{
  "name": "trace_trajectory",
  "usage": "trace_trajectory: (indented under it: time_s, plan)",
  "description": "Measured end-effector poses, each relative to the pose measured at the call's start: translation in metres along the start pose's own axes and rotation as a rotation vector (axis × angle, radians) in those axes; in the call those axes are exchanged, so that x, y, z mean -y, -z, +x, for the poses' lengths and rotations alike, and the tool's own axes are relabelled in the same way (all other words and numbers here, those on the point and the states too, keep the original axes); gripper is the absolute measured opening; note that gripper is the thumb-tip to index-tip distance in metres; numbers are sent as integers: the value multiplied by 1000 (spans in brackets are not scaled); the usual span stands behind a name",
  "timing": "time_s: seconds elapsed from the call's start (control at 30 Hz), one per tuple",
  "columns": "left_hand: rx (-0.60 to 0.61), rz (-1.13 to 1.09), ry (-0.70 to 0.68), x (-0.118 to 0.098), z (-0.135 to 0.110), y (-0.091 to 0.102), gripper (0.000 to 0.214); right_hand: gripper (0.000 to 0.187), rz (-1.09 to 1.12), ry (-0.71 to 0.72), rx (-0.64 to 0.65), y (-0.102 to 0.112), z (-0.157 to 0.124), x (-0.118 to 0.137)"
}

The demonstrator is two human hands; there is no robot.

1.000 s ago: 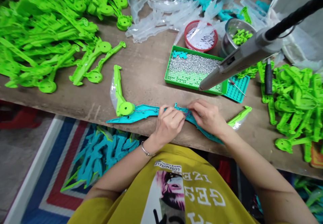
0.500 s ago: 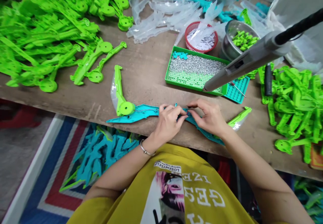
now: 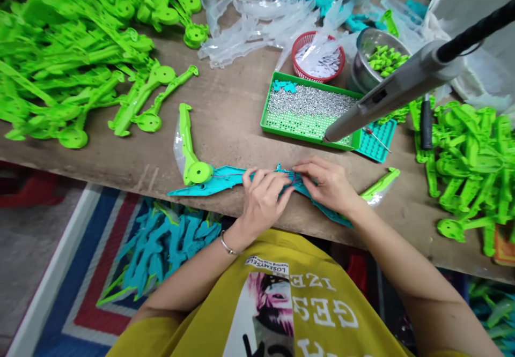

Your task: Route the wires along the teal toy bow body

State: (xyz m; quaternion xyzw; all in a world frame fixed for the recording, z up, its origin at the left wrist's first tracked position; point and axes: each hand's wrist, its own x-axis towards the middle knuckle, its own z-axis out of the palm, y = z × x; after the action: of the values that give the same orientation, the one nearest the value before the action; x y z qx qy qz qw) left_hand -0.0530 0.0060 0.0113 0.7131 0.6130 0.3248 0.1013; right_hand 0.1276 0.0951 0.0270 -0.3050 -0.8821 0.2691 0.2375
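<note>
A long teal plastic toy bow lies along the front edge of the wooden table, with green limbs hinged at its left end and right end. My left hand presses down on the middle of the teal piece, fingers curled and pinching. My right hand pinches a thin red string at the same spot, fingertips almost meeting those of the left.
A green tray of small metal screws sits behind my hands, under a hanging grey power screwdriver. Piles of green parts lie left and right. Clear plastic pieces, a red basket and a metal bowl stand farther back.
My fingers have shifted slightly on the middle of the teal piece, the right hand's fingertips closing in toward the left again. The view has moved a little.
</note>
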Motion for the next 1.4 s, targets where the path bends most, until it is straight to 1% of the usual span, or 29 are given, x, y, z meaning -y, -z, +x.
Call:
trace_trajectory:
  time_s: [0.17,0.3,0.37,0.47,0.6,0.77,0.9,1.03,1.23,1.3,1.4]
  plan:
    - [-6,81,-93,3,-5,-2,13,18,-52,23,18,-5,-1,-6]
    - [-82,159,-169,3,-5,-6,14,19,-79,35,61,-7,-1,-10]
    - [-92,184,-188,3,-4,-7,14,20,-70,48,72,-8,-1,-11]
    - [-51,190,-183,3,-3,-6,16,19,-50,72,74,-9,-2,-13]
    - [31,162,-172,5,-1,-2,18,14,-60,82,59,-11,-3,-15]
    - [178,132,-152,4,2,9,27,15,-6,-10,64,-10,-3,-14]
    - [242,170,-174,4,5,17,22,17,-6,-47,92,-8,-2,-12]
    - [263,174,-187,6,4,19,26,15,-44,-40,88,-8,-1,-10]
    - [256,168,-168,9,-1,16,25,15,-37,-36,55,-9,-2,-8]
    - [250,167,-168,10,-3,15,25,13,-18,-62,34,-11,-3,-6]
    - [247,166,-162,10,-4,13,25,11,16,-151,-30,-16,-5,-3]
